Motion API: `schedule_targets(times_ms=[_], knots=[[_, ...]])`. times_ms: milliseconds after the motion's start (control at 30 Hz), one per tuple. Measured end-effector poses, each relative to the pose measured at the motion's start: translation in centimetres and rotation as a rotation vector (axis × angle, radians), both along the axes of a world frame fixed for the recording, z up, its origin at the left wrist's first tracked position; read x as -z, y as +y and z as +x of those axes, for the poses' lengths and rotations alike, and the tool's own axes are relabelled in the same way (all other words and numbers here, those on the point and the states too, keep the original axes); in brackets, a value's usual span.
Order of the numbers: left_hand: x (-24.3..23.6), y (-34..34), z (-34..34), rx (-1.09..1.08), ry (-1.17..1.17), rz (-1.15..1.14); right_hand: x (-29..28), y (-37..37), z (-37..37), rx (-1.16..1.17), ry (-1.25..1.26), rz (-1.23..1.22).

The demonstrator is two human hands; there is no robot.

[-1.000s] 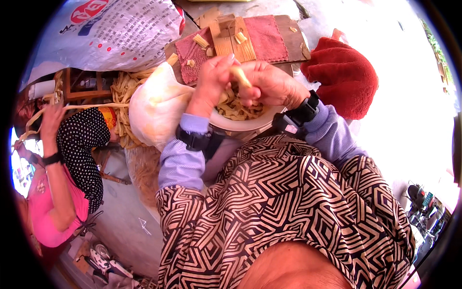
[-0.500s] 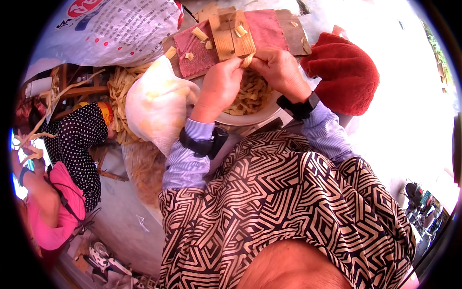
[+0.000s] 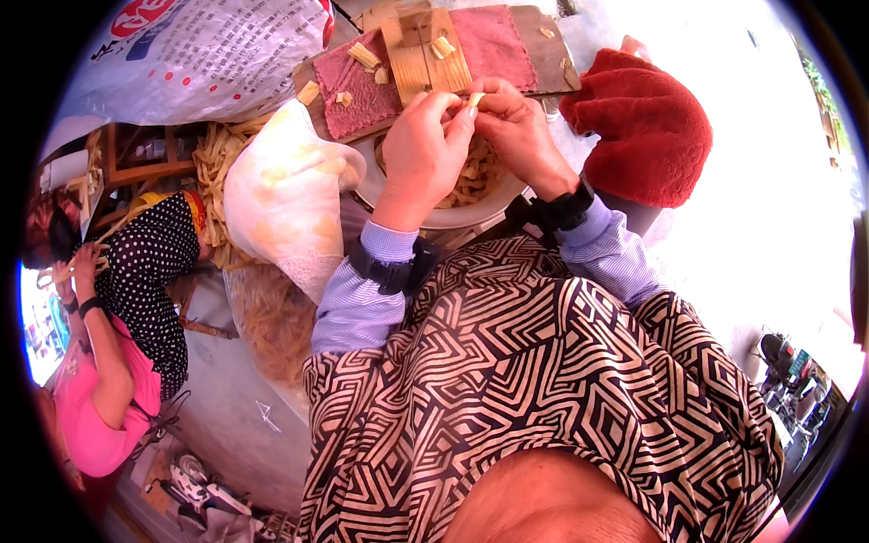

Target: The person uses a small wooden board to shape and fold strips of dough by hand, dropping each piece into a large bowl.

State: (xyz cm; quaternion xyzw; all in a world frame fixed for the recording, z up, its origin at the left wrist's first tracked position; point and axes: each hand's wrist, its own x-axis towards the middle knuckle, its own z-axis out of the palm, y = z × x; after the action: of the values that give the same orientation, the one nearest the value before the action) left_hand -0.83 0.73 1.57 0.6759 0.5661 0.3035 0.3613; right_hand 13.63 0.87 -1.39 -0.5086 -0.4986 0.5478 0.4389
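Observation:
Both hands meet over a white bowl (image 3: 450, 218) heaped with pale yellow, twisted strips (image 3: 482, 172). A short pale yellow strip (image 3: 475, 100) is pinched between their fingertips. My left hand (image 3: 424, 156) has its thumb and forefinger closed at the strip's left side. My right hand (image 3: 518, 129) grips it from the other side, fingers curled. Just beyond lies a wooden board (image 3: 546, 56) with pink cloth (image 3: 491, 45) and a wooden block (image 3: 416, 54) on it. Small cut pieces (image 3: 364, 56) are scattered over these.
A stained white cloth (image 3: 288, 195) covers part of a pile of long strips (image 3: 213, 167) at left. A red towel (image 3: 647, 127) drapes at right. A printed white sack (image 3: 208, 63) lies at the far left. Another person in pink (image 3: 104, 398) handles strips at the left edge.
My fingers have shifted on the strip, the left hand turning with its thumb raised. The board and bowl sit slightly farther up and left in view. The other person's arms have risen.

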Motion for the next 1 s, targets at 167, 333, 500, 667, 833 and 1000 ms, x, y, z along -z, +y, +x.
schedule_targets(times_ms=[167,333,500,667,833,1000], knots=[[2.8,-0.9,0.1,-0.204,-0.315,-0.192,0.0,-0.3,-0.2,0.116,-0.296,0.360],[3.0,-3.6,-2.2,-0.219,-0.952,-0.857,-0.5,-0.5,-0.3,0.104,-0.131,0.263],[2.2,-4.2,-4.6,-0.108,-0.858,-0.775,0.2,0.5,1.0,0.047,0.175,-0.012],[1.1,-2.0,-4.3,0.043,-0.229,-0.144,-2.7,3.6,3.2,-0.232,-0.049,0.007],[-0.3,0.9,-4.2,0.145,-0.116,-0.067,-4.0,5.4,2.7,-0.494,0.151,-0.428],[-0.8,3.5,-5.5,0.123,-0.142,-0.116,-3.8,6.5,2.8,-0.324,0.076,-0.224]])
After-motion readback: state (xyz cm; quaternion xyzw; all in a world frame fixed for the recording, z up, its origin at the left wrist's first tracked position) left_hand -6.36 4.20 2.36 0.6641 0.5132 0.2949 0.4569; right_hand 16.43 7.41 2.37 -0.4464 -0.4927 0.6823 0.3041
